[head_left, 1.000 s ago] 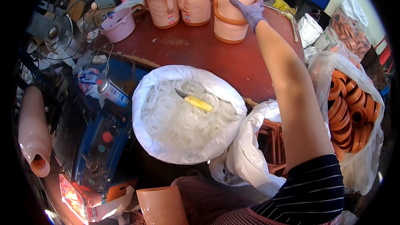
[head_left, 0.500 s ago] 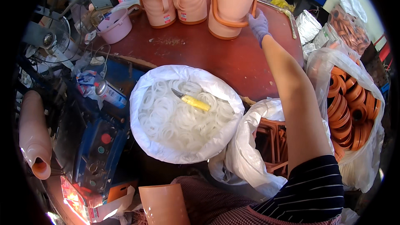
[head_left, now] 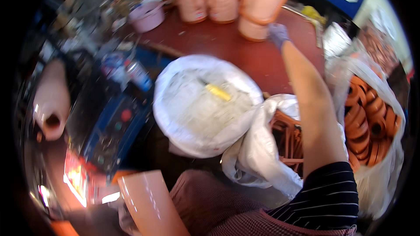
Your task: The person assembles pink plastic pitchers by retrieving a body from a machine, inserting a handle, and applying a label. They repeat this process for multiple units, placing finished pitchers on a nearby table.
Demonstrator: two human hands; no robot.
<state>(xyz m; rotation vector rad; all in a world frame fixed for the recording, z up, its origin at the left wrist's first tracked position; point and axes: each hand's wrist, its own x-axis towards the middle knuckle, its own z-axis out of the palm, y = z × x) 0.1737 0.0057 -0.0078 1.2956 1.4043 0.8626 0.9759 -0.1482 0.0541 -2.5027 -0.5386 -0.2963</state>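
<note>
My right hand, in a pale purple glove, is at the lower right side of a pink thermos jug with an orange-brown handle and base. Motion blur hides whether its fingers still touch the jug. Low in the picture, a glossy pink cylinder, like a jug body, leans in front of my lap. Against its left edge shows a blurred pale shape, apparently my gloved left hand holding it; most of that hand is hidden. A white-lined tub of translucent rings stands in the middle, with a yellow-handled knife on the rings.
Two more pink jugs stand on the red table, with a pink basin to their left. Sacks of brown handles and brown rings flank my right arm. A blue-black machine and another pink body are at left.
The view has shifted and blurred. My right hand has slipped lower beside the jug, off its earlier place at the handle. The pink cylinder has moved left and up, and leans more.
</note>
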